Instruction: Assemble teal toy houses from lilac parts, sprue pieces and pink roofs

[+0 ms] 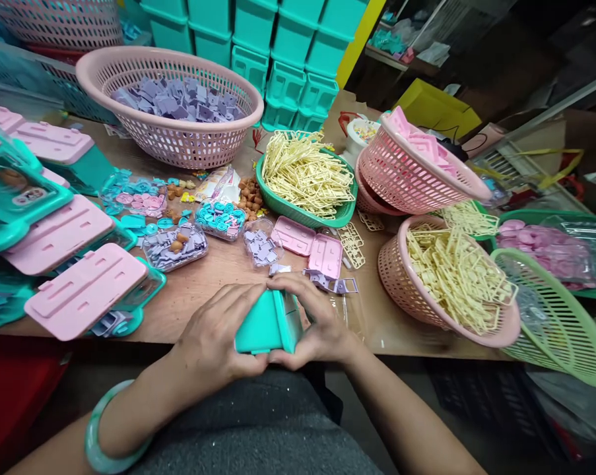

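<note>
A teal plastic box is tilted between my hands at the table's front edge, above my lap. My left hand wraps its left side, fingers over the top and thumb below. On the other side my right hand grips it the same way, and both thumbs meet near its lower edge. Just beyond my fingers lie an open pink plastic case and a strip of purple parts. A clear tray of purple pieces sits past my left hand. The inside of the box is hidden.
Teal boxes with pink lids are stacked at left. A large pink basket holds purple parts. Cream plastic pieces fill a green basket and a pink basket. Teal bins rise behind; a light green basket overhangs the right edge.
</note>
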The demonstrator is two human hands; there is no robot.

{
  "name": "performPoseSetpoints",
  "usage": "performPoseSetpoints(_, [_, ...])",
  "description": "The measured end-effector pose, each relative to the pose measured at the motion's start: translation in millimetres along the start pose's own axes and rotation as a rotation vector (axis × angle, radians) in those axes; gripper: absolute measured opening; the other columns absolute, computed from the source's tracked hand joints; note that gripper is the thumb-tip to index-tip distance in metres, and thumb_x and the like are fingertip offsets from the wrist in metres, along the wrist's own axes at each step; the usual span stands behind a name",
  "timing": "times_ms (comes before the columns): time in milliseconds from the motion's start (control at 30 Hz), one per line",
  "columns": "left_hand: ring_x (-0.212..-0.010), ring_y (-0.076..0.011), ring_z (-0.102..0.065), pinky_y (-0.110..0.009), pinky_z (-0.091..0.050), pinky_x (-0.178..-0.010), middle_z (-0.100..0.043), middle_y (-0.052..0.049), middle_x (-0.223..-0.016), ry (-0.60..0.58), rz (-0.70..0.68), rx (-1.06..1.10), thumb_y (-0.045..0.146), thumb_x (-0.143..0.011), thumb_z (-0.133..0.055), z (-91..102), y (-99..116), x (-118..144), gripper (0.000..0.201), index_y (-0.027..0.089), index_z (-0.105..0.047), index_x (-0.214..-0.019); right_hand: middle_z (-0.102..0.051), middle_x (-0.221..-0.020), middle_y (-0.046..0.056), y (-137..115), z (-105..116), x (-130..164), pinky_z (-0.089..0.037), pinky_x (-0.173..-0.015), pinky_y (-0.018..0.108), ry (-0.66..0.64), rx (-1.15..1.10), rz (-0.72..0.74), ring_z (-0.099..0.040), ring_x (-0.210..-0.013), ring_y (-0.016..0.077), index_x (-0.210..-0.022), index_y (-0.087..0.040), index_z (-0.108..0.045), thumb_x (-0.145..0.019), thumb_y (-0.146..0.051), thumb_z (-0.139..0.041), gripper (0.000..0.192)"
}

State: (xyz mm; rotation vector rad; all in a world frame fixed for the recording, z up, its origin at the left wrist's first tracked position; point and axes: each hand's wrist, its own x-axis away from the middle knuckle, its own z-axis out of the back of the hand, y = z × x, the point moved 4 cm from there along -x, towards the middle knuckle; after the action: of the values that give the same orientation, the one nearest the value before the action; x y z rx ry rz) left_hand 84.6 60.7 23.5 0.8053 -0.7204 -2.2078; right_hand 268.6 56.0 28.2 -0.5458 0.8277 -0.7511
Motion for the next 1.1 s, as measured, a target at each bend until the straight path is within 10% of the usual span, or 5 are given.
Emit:
performPoseSetpoints(267, [-0.126,-0.035,-0.061,-0.054,-0.053,-0.105,-0.062,-0.015,-0.136,0.055,0.089,0.012,0.032,-0.08,-0.081,-26.2,0,3,0.085,0.025,-0.034,-0.149,-0.061,-0.14,0.011,3,2,15,-0.044,-0.112,0.047,0.274,-0.23,-0.445,-0.056,-0.131,0.0305,-0.141,-0.024,-0.054,-0.096,-0.072,-0.045,0.066])
performPoseSetpoints(567, [-0.114,-0.0337,-0.068,-0.047,-0.059,-0.098,-0.068,-0.017,-0.125,0.15,-0.053,-0.076,0.037,-0.079,-0.082,-33.5,-3,-14,0.076,0.017,-0.045,-0.143,-0.068,-0.116,0.01,27,-9,20,-0.049,-0.098,0.044,0.477,-0.438,-0.491,-0.064,-0.111,0.0272,-0.118,-0.024,-0.065,-0.106,-0.06,-0.026,0.055])
performPoseSetpoints(833, [-0.13,-0.0345,-0.059,-0.05,-0.052,-0.108,-0.058,-0.019,-0.139,0.194,0.08,0.143,0.061,-0.081,-0.075,-42.3,-15,0,0.09,0.021,-0.036,-0.151,-0.063,-0.131,0.007,31,-3,14,-0.042,-0.109,0.046,0.376,-0.559,-0.445,-0.058,-0.124,0.0287,-0.131,-0.028,-0.063,-0.103,-0.066,-0.032,0.057])
performPoseSetpoints(1100, [-0.122,-0.0334,-0.065,-0.049,-0.055,-0.104,-0.062,-0.014,-0.133,0.216,0.11,0.153,0.051,-0.077,-0.083,-49.8,-22,1,0.084,0.026,-0.041,-0.146,-0.07,-0.106,0.006,30,-8,10,-0.047,-0.097,0.039,0.519,-0.494,-0.43,-0.064,-0.105,0.0237,-0.104,-0.025,-0.073,-0.104,-0.063,-0.033,0.055])
